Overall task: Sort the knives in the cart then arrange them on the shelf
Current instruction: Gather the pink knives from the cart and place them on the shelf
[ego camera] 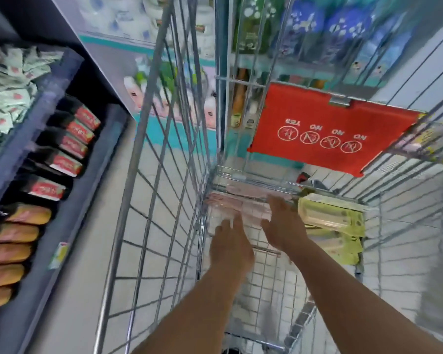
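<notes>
Both my arms reach down into a wire shopping cart [149, 175]. At the bottom lie pink packaged knives [241, 203] on the left and green packaged knives [330, 218] on the right. My left hand [230, 241] hovers over or touches the near end of the pink packs, fingers extended. My right hand [283, 223] is spread with straight fingers between the pink and green packs, touching the pink pile's right side. Motion blur hides whether either hand holds anything.
A dark shelf [69, 226] on the left holds rows of black-and-red packaged items [69, 141] and orange-handled items [23, 215]. A red child-seat flap [327, 134] hangs at the cart's far end. Store shelves with bottles stand beyond.
</notes>
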Available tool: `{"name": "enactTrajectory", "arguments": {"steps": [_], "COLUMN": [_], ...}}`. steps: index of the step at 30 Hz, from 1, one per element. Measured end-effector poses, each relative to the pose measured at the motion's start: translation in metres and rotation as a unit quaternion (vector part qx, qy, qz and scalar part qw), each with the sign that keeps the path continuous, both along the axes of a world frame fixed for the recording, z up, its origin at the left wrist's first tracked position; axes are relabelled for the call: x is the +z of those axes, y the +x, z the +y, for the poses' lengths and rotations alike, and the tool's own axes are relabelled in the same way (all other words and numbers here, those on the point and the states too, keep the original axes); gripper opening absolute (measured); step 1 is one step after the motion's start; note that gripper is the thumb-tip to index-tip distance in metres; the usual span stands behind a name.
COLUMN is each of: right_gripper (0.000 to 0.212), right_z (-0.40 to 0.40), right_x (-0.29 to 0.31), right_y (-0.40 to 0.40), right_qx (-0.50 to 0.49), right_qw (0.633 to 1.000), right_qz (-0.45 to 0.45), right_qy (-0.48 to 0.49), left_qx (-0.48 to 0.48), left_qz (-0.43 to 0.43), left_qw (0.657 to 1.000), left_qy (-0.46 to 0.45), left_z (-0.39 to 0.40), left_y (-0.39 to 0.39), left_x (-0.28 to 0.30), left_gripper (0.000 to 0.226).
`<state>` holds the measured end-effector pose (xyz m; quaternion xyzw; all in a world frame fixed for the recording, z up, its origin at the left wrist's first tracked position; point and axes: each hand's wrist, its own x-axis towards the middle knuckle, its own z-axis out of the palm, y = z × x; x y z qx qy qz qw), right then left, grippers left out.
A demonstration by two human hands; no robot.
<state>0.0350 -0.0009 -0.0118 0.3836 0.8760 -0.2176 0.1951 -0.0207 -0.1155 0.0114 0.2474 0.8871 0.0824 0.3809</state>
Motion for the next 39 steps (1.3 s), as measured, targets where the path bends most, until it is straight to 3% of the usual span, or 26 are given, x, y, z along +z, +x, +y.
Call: {"name": "enactTrajectory", "arguments": {"steps": [10,21,24,27,32,39], "right_gripper": [0.070,0.039,0.036,0.027,0.038,0.027], "right_z": [0.022,-0.013,-0.010,-0.008,-0.015,0.002], "right_x": [-0.061,-0.068,-0.067,-0.067,-0.064,-0.063], "right_y": [-0.016,-0.011,-0.013,-0.013,-0.020,-0.025], "right_qx": [0.034,0.076,0.101,0.157,0.122,0.103], "right_qw": [0.998,0.994,0.991,0.979,0.992,0.994], "right_qz": [-0.031,0.038,0.066,0.084,0.004,0.030], "right_qy": [0.033,0.071,0.048,0.098,0.039,-0.004], "left_qx": [0.025,0.113,0.160,0.185,0.215,0.281], "left_qz": [0.029,0.006,-0.029,-0.034,-0.064,-0.124], "left_qw": [0.999,0.993,0.985,0.980,0.971,0.947], "left_qy": [-0.004,0.028,0.054,0.066,0.081,0.090], "left_z": [0.006,0.008,0.011,0.010,0.014,0.017], "left_y": [-0.009,-0.010,-0.010,-0.007,-0.004,-0.012], "left_x": [-0.063,-0.067,-0.067,-0.067,-0.065,-0.069], "left_gripper": [0.066,0.063,0.055,0.047,0.040,0.049]}}
